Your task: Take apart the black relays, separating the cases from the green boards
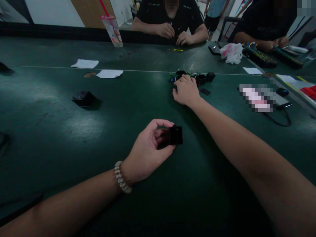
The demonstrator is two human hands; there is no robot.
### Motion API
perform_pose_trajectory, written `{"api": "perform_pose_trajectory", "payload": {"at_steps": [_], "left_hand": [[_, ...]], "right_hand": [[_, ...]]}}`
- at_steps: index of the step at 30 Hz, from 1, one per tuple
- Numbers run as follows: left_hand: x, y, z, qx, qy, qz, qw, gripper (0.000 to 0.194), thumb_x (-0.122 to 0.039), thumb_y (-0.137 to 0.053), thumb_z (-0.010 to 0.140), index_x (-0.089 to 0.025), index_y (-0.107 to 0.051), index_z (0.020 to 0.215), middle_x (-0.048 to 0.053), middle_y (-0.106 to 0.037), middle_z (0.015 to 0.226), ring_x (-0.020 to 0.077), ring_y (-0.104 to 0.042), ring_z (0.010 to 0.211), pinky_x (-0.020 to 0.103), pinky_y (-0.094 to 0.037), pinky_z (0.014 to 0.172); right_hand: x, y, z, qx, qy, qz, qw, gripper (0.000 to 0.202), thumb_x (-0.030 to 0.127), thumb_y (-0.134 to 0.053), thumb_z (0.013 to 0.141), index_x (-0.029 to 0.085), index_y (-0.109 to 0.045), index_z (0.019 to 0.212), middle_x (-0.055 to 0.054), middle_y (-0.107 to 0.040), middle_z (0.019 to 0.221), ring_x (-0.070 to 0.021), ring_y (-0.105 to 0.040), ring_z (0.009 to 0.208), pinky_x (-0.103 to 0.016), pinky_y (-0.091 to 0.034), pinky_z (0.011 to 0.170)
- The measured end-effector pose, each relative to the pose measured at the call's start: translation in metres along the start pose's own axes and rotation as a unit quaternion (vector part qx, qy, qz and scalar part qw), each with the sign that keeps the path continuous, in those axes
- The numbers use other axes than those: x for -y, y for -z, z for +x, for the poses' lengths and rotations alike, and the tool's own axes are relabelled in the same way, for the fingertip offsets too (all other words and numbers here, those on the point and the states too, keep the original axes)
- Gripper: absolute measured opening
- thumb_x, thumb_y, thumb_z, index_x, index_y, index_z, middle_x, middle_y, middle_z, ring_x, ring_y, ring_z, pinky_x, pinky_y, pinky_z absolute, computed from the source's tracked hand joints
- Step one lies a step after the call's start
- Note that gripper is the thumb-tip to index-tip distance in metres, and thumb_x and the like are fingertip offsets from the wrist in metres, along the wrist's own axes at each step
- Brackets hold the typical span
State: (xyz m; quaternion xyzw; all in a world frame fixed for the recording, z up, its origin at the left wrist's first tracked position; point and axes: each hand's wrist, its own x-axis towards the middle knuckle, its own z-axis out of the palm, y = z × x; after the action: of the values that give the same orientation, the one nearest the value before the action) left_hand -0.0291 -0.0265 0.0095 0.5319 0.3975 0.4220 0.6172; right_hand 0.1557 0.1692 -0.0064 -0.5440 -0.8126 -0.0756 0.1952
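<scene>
Low in the middle of the view, my left hand grips a small black box between thumb and fingers, just above or on the green table. Farther forward, my right hand reaches onto a pile of black parts and green wires. Its fingers rest on the near left part of the pile, and whether they hold a piece is hidden. A flat black piece lies just right of those fingers. Another black part sits alone on the table at the left.
White papers lie at the table's seam. A cup with a red straw stands at the back left. Across the table sit two people; a plastic bag and wired boards lie near the right one. A cable curls at the right.
</scene>
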Motion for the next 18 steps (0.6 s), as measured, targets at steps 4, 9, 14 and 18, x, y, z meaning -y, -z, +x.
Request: {"api": "perform_pose_trajectory", "payload": {"at_steps": [4, 9, 14, 18], "left_hand": [[0.000, -0.001, 0.000, -0.007, 0.011, 0.000, 1.000, 0.048, -0.004, -0.081, 0.079, -0.021, -0.061, 0.119, 0.009, -0.070, 0.133, 0.0242, -0.072, 0.121, 0.045, -0.062, 0.108], [-0.001, -0.001, 0.001, -0.013, 0.011, -0.003, 1.000, 0.048, -0.004, -0.082, 0.077, -0.021, -0.061, 0.118, 0.009, -0.068, 0.135, 0.0236, -0.073, 0.118, 0.043, -0.063, 0.104], [-0.002, -0.001, 0.000, -0.011, 0.026, -0.009, 1.000, 0.049, -0.005, -0.082, 0.077, -0.021, -0.061, 0.119, 0.010, -0.068, 0.137, 0.0244, -0.072, 0.120, 0.042, -0.063, 0.104], [-0.001, -0.001, -0.001, -0.012, 0.027, -0.013, 0.999, 0.049, -0.006, -0.082, 0.078, -0.022, -0.060, 0.119, 0.009, -0.068, 0.136, 0.0221, -0.073, 0.118, 0.040, -0.063, 0.102]], "right_hand": [[-0.001, -0.002, 0.006, -0.013, 0.004, 0.009, 1.000, 0.040, 0.012, -0.054, 0.097, 0.009, -0.071, 0.134, -0.022, -0.076, 0.118, -0.0441, -0.057, 0.133, -0.070, -0.039, 0.114], [-0.011, -0.003, 0.007, -0.056, 0.041, 0.076, 0.995, 0.043, 0.001, -0.043, 0.099, 0.014, -0.074, 0.126, -0.018, -0.076, 0.122, -0.0379, -0.062, 0.129, -0.062, -0.047, 0.113], [-0.019, -0.009, 0.005, -0.144, 0.000, 0.279, 0.949, 0.023, 0.013, -0.058, 0.102, 0.019, -0.072, 0.120, -0.011, -0.077, 0.119, -0.0294, -0.073, 0.117, -0.050, -0.058, 0.109], [-0.017, -0.011, -0.002, -0.111, -0.129, 0.508, 0.844, 0.021, 0.038, -0.068, 0.102, 0.020, -0.068, 0.113, -0.006, -0.078, 0.096, -0.0219, -0.081, 0.080, -0.038, -0.069, 0.074]]}}
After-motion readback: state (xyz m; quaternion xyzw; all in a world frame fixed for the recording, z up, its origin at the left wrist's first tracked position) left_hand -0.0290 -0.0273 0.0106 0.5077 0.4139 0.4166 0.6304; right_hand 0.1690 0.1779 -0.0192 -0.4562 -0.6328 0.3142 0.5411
